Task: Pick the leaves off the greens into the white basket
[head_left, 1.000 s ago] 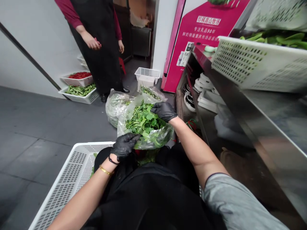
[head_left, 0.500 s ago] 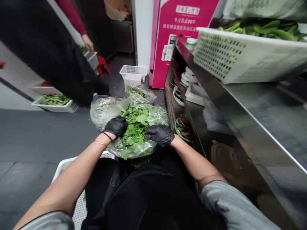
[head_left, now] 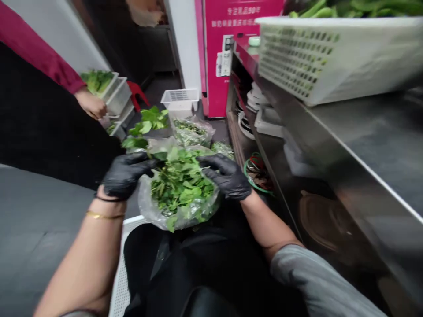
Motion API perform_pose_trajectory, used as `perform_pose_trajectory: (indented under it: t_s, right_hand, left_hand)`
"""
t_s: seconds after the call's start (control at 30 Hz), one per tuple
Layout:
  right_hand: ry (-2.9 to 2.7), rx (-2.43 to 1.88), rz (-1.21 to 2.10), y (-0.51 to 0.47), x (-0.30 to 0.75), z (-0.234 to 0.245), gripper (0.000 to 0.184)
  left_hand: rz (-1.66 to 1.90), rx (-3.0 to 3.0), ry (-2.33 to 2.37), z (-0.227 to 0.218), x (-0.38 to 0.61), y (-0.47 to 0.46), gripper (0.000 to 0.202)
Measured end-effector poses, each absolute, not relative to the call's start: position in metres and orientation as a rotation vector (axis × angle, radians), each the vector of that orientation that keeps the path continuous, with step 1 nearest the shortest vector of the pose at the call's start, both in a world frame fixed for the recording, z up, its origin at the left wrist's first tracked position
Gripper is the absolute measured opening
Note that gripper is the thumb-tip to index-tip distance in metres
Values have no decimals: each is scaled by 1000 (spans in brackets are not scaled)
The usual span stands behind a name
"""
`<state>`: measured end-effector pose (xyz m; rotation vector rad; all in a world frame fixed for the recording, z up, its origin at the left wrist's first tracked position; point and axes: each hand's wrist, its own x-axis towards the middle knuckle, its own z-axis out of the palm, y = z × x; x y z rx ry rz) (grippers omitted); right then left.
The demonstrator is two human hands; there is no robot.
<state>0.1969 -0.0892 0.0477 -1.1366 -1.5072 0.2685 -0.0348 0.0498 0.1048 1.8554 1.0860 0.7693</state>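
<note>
Dark-grey kitchen floor (head_left: 42, 264). Nearest: white perforated plastic basket (head_left: 119, 281). Then a clear plastic bag (head_left: 146, 204) full of green leafy stems (head_left: 183, 185), between black-gloved hands. Left hand (head_left: 124, 175): fingers bent among stems, grip unclear. Right hand (head_left: 228, 178): fingers curved at leaves, cannot tell if gripping. Beyond: tall pink cabinet (head_left: 216, 94).

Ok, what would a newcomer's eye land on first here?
Probably the bright green leaves in the clear plastic bag at centre, between the black-gloved left hand and right hand. Next, perhaps, the vivid pink panel at top centre, then the white basket at upper right.
</note>
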Motion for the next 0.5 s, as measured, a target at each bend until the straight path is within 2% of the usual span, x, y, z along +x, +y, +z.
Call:
perform_pose_trajectory:
  t_s: [0.17, 0.3, 0.33, 0.4, 0.43, 0.5]
  right_hand:
    - [-1249, -1020, 583, -61, 179, 45, 26]
    - [-1438, -1017, 656, -33, 141, 57, 53]
    - [-1483, -1020, 677, -25, 131, 59, 51]
    - [-1547, -1022, 674, -11, 114, 61, 34]
    - [-1575, -1022, 631, -7, 107, 61, 25]
    - [-1668, -1009, 479, -7, 94, 58, 19]
  left_hand:
    - [848, 1467, 910, 75, -31, 44, 22]
    - [847, 1374, 855, 70, -40, 37, 23]
    - [860, 1366, 847, 71, -43, 35, 23]
    - [921, 1362, 840, 72, -49, 34, 22]
    - [954, 1362, 836, 72, -53, 34, 21]
    - [1026, 1353, 851, 69, -63, 34, 20]
